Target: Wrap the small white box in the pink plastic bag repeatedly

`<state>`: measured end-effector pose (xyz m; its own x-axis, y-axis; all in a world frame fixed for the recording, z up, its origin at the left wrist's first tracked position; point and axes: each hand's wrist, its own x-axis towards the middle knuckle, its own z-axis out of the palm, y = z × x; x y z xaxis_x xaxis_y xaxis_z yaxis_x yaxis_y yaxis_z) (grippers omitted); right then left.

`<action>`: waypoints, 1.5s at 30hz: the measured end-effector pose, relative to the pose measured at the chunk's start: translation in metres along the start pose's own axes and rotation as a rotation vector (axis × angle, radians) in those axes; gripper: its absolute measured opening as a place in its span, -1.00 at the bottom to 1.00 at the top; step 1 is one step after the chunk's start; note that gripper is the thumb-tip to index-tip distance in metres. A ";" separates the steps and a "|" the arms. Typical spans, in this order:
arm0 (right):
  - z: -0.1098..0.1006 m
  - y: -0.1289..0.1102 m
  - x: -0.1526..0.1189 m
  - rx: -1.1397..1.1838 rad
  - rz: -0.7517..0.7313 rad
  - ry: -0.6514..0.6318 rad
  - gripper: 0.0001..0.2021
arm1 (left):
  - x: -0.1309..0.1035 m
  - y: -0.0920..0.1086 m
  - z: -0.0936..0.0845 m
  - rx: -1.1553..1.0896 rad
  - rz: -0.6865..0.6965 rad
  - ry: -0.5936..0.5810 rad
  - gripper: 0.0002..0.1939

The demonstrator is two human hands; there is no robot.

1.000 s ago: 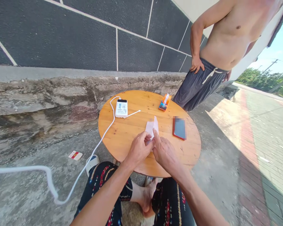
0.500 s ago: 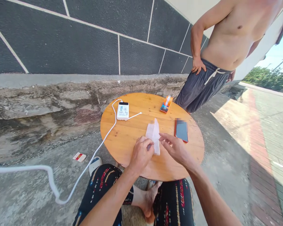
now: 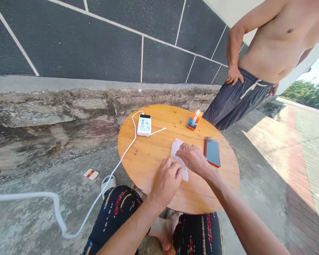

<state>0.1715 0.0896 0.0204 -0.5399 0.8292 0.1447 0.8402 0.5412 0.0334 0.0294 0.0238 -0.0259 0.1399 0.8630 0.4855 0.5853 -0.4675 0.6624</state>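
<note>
A thin white tissue [image 3: 176, 146] lies partly folded on the round wooden table [image 3: 149, 156], its lower end slanting towards me. My left hand [image 3: 168, 180] is closed at the tissue's lower left side, its fingers curled against the sheet; the fingertips are partly hidden. Over the upper part of the tissue, my right hand [image 3: 194, 158] has its fingers bent down and pressed together on the paper. Just right of that hand is a smartphone [image 3: 212, 152] in a red-orange case, lying face up.
At the table's back left sits a white power bank [image 3: 144, 125] with a short cable and a long white cord [image 3: 122, 156]. An orange packet [image 3: 195, 119] lies at the back right. Beyond it stands a person [image 3: 266, 60]. A small red-and-white box [image 3: 91, 174] is on the ground.
My right hand has come down and left onto the tissue, its fingers closing. My left hand has shifted a little lower along the sheet. The whole view has turned slightly left.
</note>
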 end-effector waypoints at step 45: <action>0.012 -0.028 -0.075 0.167 -0.021 0.198 -0.74 | 0.027 -0.022 -0.013 -0.206 0.041 -0.120 -0.72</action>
<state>0.1882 0.0142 -0.0034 -0.5232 0.7827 0.3371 0.7998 0.5875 -0.1228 0.0094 0.0547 -0.0203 0.2617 0.8533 0.4510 0.4037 -0.5212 0.7519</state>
